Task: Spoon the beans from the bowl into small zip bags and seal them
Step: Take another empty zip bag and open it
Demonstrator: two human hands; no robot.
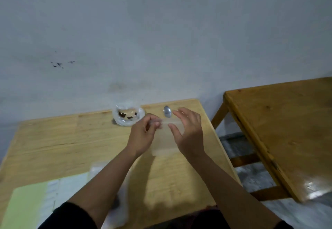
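Blurred by motion: a small, clear, empty plastic zip bag (165,137), held up above the light wooden table (53,139), its edges faint, its lower corners partly hidden behind both hands. Impossible to tell whether its top strip is pressed closed or parted. Pinched at the upper left corner between thumb and curled fingers of the left hand (143,135). Touched on the right side by the right hand (188,131), fingers relaxed and slightly spread, thumb lying against the front of the bag, index finger reaching over the top edge; whether that hand truly grips cannot be told.

At the far edge of the table, near the wall: a small clear bowl (128,115), hazy and pale, with only a few dark brown beans (128,116) inside. Just right of it, well apart from the bag's contents-free body: a silver metal spoon (167,111), only the bowl end visible, handle hidden behind the right hand's fingers.

Nearer, half covered by the left forearm: a blurred stack of clear plastic bags (98,170), contents unreadable. Cut off at the lower left corner: pale green and white paper sheets (36,201). To the right, cropped by the frame: a second wooden table (287,130).
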